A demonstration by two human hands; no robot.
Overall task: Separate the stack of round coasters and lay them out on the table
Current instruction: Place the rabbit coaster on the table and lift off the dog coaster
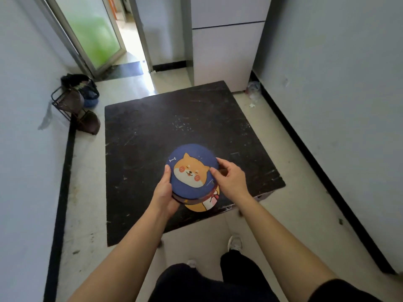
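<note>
I see both hands over the near half of the black table (pixel 152 131), holding a stack of round coasters (pixel 193 194) between them. My left hand (pixel 164 194) cups the stack from its left side and underneath, thumb laid along the rim of the top piece, fingers hidden below. My right hand (pixel 231 178) pinches the right edge of the blue coaster (pixel 192 168), thumb on its face and fingers curled behind the rim.

The blue coaster is tipped up toward the camera, its far edge higher than its near edge. Being round, it has no long axis, but its printed dog face reads upright from my view, ears toward the far side of the table and chin toward me, with a small white bone at the upper left.

Beneath it I see dark rims of further coasters, and an orange coaster (pixel 199 205) pokes out at the near right of the stack. I cannot tell whether that one rests on the table or is held.

A wire rack (pixel 69 105) stands on the floor to the left, against the wall.
</note>
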